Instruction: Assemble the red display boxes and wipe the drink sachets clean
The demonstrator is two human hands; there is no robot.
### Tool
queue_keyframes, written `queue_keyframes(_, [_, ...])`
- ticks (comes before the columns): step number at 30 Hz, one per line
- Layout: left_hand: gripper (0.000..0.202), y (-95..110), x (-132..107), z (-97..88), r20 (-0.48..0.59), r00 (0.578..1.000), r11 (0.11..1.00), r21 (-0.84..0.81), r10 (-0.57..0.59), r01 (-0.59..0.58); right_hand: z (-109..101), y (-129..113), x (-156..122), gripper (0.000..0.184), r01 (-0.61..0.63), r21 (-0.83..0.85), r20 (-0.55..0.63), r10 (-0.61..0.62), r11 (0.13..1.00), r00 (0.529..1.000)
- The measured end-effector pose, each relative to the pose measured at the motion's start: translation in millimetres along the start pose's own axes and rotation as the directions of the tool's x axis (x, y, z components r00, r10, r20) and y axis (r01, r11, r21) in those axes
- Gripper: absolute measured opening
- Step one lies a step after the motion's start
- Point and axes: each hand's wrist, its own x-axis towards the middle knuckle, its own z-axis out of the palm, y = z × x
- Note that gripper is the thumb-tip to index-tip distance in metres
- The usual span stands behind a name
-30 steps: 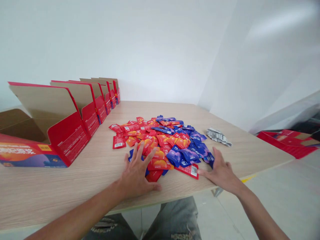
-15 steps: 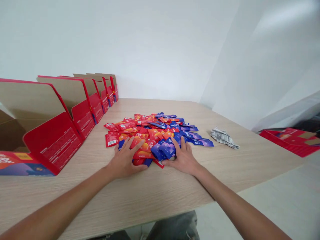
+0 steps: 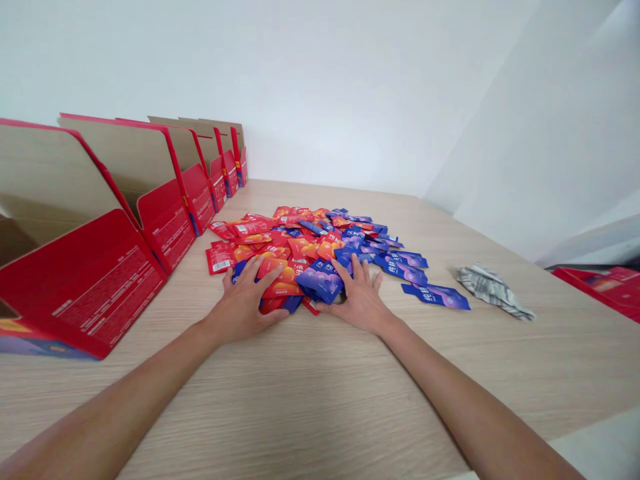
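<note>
A heap of small red, orange and blue sachets [image 3: 310, 243] lies in the middle of a light wooden table [image 3: 310, 393]. My left hand [image 3: 245, 303] rests flat, fingers spread, on the red and orange sachets at the heap's near left edge. My right hand [image 3: 357, 300] lies flat with spread fingers against the blue sachets at the near right edge, its thumb touching a blue sachet [image 3: 323, 280]. Neither hand grips anything. One blue sachet [image 3: 436, 295] lies apart to the right of the heap.
A row of open red cardboard boxes [image 3: 167, 207] with raised brown lids stands along the table's left side, the nearest box [image 3: 75, 287] large at the left edge. A crumpled silver wrapper [image 3: 490, 290] lies at the right. Flattened red boxes [image 3: 607, 283] lie beyond the table's right edge.
Both hands moved inward from the heap's outer edges, pushing the sachets into a tighter pile. The camera moved forward over the table, and a blue sachet now lies apart on the right.
</note>
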Motion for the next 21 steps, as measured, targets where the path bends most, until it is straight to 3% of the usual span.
queue_keyframes(3, [0.078,3,-6,1.1,-0.031,0.999,1.000,0.014,0.015,-0.014,1,-4,-4,0.096,0.170,-0.061,-0.133,-0.177,0.984,0.975])
queue_keyframes(7, [0.070,13,-10,1.6,-0.057,0.998,0.999,0.021,0.037,-0.035,2,-5,-8,0.062,0.426,-0.025,-0.033,-0.427,0.904,0.904])
queue_keyframes(12, [0.068,25,-12,0.2,-0.057,0.995,0.997,0.010,0.078,-0.077,-3,-2,-13,0.075,0.531,0.078,-0.008,-0.532,0.844,0.847])
queue_keyframes(15, [0.064,28,-14,0.3,-0.050,0.994,0.995,-0.022,0.097,-0.098,-10,-6,-18,0.067,0.571,0.121,0.023,-0.577,0.812,0.816])
queue_keyframes(21, [0.048,34,-22,-1.8,-0.109,0.982,0.979,-0.120,0.153,-0.166,-13,-17,-24,0.065,0.559,0.087,-0.002,-0.561,0.824,0.828])
